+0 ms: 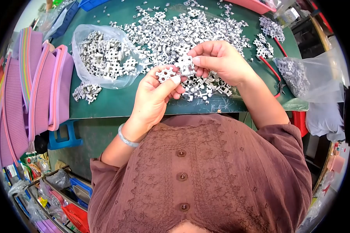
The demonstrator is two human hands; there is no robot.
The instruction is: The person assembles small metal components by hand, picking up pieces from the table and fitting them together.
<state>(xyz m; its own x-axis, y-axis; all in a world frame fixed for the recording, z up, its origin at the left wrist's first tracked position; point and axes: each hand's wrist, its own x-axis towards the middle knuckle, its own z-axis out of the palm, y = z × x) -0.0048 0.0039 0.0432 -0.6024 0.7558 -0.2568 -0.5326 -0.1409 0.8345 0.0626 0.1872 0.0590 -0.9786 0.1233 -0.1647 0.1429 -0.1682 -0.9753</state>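
Note:
Close above the table's near edge, my left hand (155,91) pinches a flat silver metal piece with round holes and notched edges (166,75) between thumb and fingers. Just to its right, my right hand (221,60) grips a similar silver metal piece (186,65) by its right side. The two pieces meet or overlap edge to edge in this view. Behind and below both hands spreads a large heap of small loose silver metal parts (163,35). A clear plastic bag (79,40) left of my left hand holds many such notched pieces.
Red-handled pliers (271,68) lie at the right on the green table (116,105). Near them are clusters of metal pieces (263,47) and another filled plastic bag (293,75). Purple baskets (39,85) stack at the left, beside a blue stool (66,136).

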